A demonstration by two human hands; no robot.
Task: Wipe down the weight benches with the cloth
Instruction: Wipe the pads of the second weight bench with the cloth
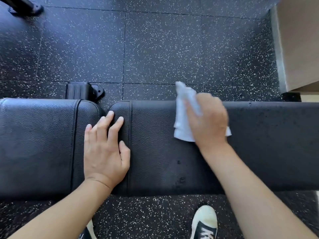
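Observation:
A black padded weight bench (160, 149) runs across the view, split by a gap into a left seat pad (38, 144) and a long right pad. My right hand (208, 121) presses a white cloth (183, 116) flat onto the right pad near its far edge; the hand looks motion-blurred. Part of the cloth sticks out past the pad's far edge. My left hand (105, 150) rests flat with fingers spread on the bench, across the seam beside the gap, holding nothing.
Speckled black rubber floor tiles (155, 49) surround the bench. A black bench foot (81, 91) shows behind the gap, another black frame foot (25, 7) at top left. A tan wall or cabinet (300, 44) stands at the right. My shoe (205, 223) is below the bench.

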